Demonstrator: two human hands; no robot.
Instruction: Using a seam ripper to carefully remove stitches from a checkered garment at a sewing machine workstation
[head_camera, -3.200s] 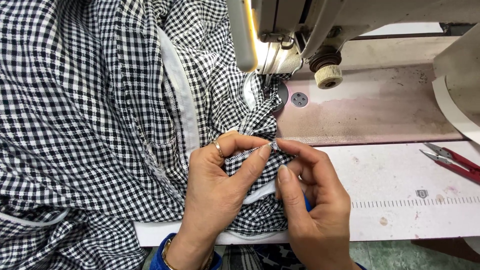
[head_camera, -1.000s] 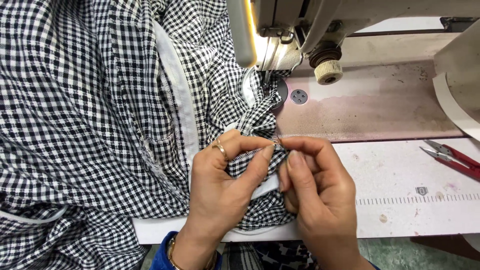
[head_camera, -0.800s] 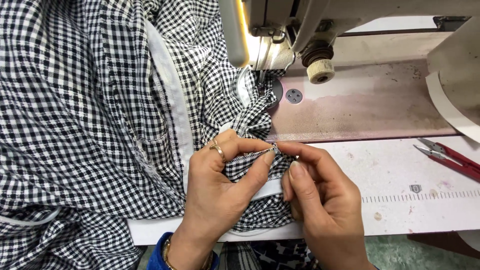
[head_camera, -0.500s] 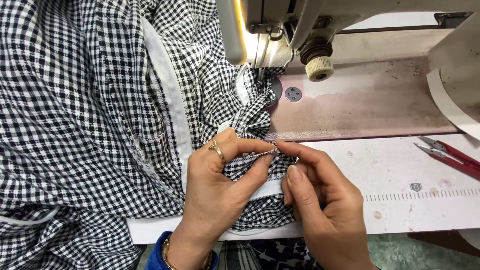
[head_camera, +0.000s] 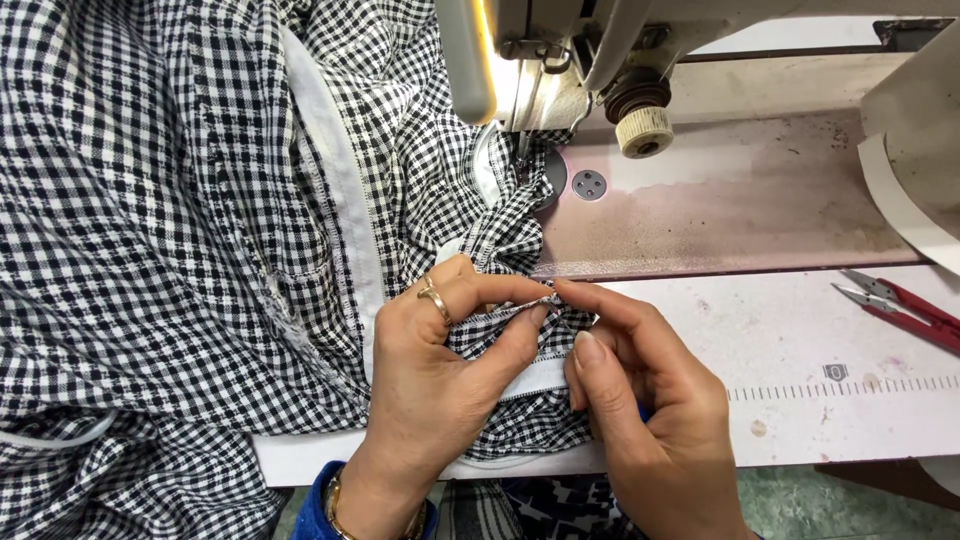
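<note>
Black-and-white gingham garment (head_camera: 180, 230) spread over whole left half of desk (head_camera: 800, 330), bunched toward desk's middle and running up under needle of sewing machine (head_camera: 560, 70) at far edge. White facing strip (head_camera: 340, 210) sewn down the cloth, from far-left area toward near edge. Left hand (head_camera: 440, 370) at near-centre of desk, resting on cloth, gold ring (head_camera: 434, 297) on one finger; thumb and forefinger clenched on a small fold of gingham (head_camera: 535, 300), pulled taut. Right hand (head_camera: 650, 400) just beside it, on its right, fingers (head_camera: 585, 350) pinched onto same fold from the other side, tips of both hands meeting at fold, approx. where cloth edge meets bare desk. White band (head_camera: 530, 375) visible below fold, betw. the two hands, crossing under left thumb. Blue sleeve cuff and bangle at left wrist (head_camera: 330, 500), near edge. Machine's cream thread knob (head_camera: 642, 128) right of needle; round metal plate (head_camera: 588, 185) in bed just below knob, clear of cloth. Lamp (head_camera: 466, 55) lit left of needle bar. Red-handled thread snips (head_camera: 895, 305) lying on desk's right edge, well apart from both hands, blades pointing left. Printed ruler scale (head_camera: 850, 385) along near-right part of desk, right of right hand. White paper strip (head_camera: 905, 215) curling at far-right corner. Pinkish worn patch on machine bed betw. needle and right edge.
</note>
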